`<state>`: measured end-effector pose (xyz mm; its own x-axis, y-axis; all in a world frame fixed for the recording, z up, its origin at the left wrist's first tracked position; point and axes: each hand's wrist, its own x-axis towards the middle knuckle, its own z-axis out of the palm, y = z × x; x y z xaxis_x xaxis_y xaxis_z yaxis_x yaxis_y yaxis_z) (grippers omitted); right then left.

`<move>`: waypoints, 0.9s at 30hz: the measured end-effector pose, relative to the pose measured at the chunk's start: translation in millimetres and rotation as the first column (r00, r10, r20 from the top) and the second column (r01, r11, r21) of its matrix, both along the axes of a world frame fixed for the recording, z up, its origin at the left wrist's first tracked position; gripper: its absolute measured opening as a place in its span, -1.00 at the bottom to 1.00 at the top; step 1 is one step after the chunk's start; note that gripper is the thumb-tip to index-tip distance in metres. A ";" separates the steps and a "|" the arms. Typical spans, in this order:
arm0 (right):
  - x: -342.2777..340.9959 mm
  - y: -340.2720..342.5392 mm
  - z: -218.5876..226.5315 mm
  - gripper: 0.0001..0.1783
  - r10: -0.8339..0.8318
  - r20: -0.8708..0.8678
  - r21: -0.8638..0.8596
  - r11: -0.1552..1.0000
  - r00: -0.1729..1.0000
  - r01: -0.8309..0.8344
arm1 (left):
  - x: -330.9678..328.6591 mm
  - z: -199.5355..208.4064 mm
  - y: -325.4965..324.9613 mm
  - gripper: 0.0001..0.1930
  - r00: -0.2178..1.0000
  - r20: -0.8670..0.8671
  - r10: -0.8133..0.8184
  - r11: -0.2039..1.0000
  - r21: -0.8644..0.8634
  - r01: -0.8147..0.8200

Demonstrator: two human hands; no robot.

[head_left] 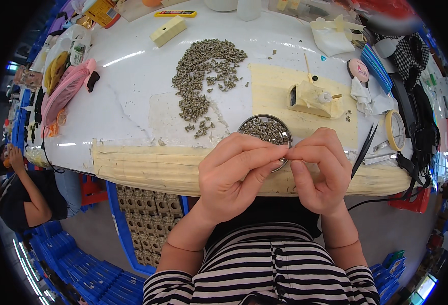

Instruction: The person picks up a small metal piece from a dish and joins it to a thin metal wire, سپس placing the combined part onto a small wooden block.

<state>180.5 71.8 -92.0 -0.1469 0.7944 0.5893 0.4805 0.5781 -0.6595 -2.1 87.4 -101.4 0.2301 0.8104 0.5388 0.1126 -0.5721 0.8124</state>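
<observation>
My left hand (238,175) and my right hand (319,170) meet fingertip to fingertip over the near edge of the table. Both are closed in a pinch; whatever sits between the fingers is too small to make out. Just behind them stands a round dish (240,124) holding many small metal parts (264,128), its near side partly covered by my hands. Farther back, a loose heap of the same kind of small metal parts (196,66) spreads over the white table, with a few strays at its near end.
A tape-wrapped block (313,100) with a wooden stick sits right of the dish. Tweezers (364,151) and a tape roll (395,130) lie at the right. A pink mesh pouch (67,94) rests left. Below, a blue crate (124,230) holds metal housings; a co-worker's arm (35,201) shows far left.
</observation>
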 end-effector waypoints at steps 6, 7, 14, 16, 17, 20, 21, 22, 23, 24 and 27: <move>-1.3 -1.1 -2.0 -0.75 -0.034 -0.024 -0.004 0.999 0.999 0.034 | 1.6 -2.0 1.7 -0.75 1.000 -0.021 -0.002 1.000 0.024 0.002; -1.2 -1.1 -2.2 -0.75 -0.035 -0.017 0.002 0.999 0.999 0.035 | 1.7 -2.9 1.8 -0.75 1.000 -0.016 -0.009 1.000 0.023 0.010; 0.0 -1.4 -1.9 -0.75 -0.032 -0.022 0.003 0.999 0.999 0.032 | 0.4 -1.1 0.9 -0.79 1.000 -0.003 -0.015 1.000 -0.019 0.015; -0.4 -1.7 -2.1 -0.75 -0.036 -0.023 -0.001 0.999 0.999 0.036 | 0.8 -0.7 0.3 -0.80 1.000 -0.003 -0.004 1.000 -0.028 0.004; -0.4 -1.8 -1.9 -0.75 -0.035 -0.021 0.003 0.999 0.999 0.035 | 1.1 -0.5 -0.1 -0.81 1.000 -0.003 0.001 0.999 -0.033 -0.001; -1.0 -0.7 -1.5 -0.75 -0.027 -0.020 0.011 1.000 0.999 0.027 | 0.5 -1.3 -0.6 -0.81 1.000 0.004 0.010 0.999 -0.039 -0.010; -0.9 -0.7 -1.1 -0.75 -0.025 -0.021 0.011 1.000 0.999 0.025 | 0.3 -1.5 -0.3 -0.82 1.000 0.003 0.008 0.999 -0.034 -0.007; -0.8 -0.8 -0.9 -0.75 -0.023 -0.023 0.012 1.000 0.999 0.023 | -0.1 -1.7 0.2 -0.82 1.000 0.002 0.005 1.000 -0.029 -0.005; -0.7 -1.1 -0.9 -0.75 -0.025 -0.024 0.010 1.000 0.999 0.025 | -0.3 -1.6 0.5 -0.82 1.000 0.000 0.004 1.000 -0.024 -0.004; -0.5 -1.3 -0.9 -0.75 -0.027 -0.024 0.008 1.000 0.999 0.027 | 0.0 -1.4 0.3 -0.82 1.000 -0.001 0.002 1.000 -0.026 -0.002; -0.8 -2.1 -0.6 -0.75 -0.038 -0.025 0.004 0.999 0.999 0.038 | 0.6 0.0 -0.2 -0.83 1.000 -0.008 -0.002 1.000 -0.024 0.002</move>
<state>179.7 69.7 -92.7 -0.1019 0.7967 0.5957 0.4854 0.5625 -0.6693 -1.4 87.3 -101.4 0.2361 0.8227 0.5172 0.1184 -0.5526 0.8250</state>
